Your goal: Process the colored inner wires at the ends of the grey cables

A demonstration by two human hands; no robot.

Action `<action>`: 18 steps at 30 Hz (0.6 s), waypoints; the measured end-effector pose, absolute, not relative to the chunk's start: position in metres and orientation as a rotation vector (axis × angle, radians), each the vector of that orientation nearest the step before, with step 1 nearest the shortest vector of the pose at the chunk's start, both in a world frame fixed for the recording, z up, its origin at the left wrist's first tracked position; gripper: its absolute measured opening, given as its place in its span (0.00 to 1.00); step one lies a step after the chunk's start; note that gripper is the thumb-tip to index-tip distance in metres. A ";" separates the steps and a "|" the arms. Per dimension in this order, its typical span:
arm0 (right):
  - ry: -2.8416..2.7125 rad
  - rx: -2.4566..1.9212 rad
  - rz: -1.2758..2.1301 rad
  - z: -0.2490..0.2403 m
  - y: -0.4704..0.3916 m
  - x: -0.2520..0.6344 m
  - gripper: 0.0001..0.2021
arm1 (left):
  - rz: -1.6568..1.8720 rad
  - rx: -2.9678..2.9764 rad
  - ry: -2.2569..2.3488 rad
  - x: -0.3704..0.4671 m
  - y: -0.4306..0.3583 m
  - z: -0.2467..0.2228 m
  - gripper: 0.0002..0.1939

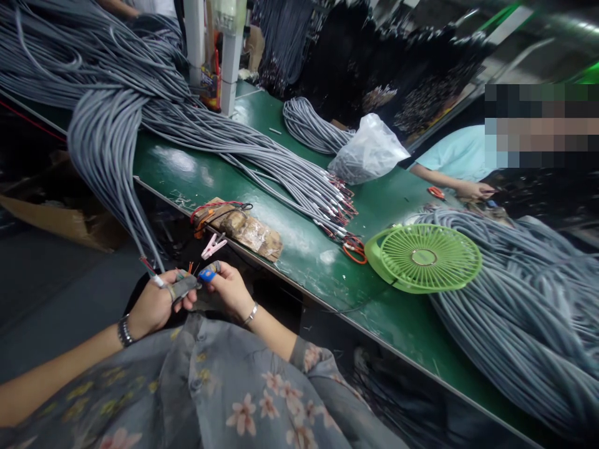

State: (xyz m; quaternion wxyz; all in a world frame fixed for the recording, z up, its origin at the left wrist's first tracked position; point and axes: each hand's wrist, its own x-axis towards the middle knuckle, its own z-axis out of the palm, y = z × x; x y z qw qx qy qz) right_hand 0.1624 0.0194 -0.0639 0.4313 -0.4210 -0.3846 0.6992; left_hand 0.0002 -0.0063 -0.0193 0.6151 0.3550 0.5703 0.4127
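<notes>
Past the near edge of the green counter (299,240), grey cables (135,231) ran down into my left grip (152,305), which pinched them; they seemed light, springy, best held just behind their ends. My right grip (230,292) pressed its fingertips together beside it, contents hidden.

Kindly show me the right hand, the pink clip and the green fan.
Right hand (229,289), head view: back of the hand.
Pink clip (214,247), head view: its middle.
Green fan (423,257), head view: its central hub.

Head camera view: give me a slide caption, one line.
Left hand holding a cable end, right hand close by, at a green workbench with grey cables and a fan.
</notes>
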 end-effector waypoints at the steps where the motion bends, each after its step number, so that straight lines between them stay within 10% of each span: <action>1: -0.944 -1.044 1.775 -0.063 0.021 0.165 0.27 | 0.931 0.841 1.305 -0.001 -0.006 -0.019 0.23; 18: -1.262 -1.009 1.887 -0.048 0.046 0.163 0.26 | 0.576 1.018 1.303 -0.012 -0.003 -0.014 0.14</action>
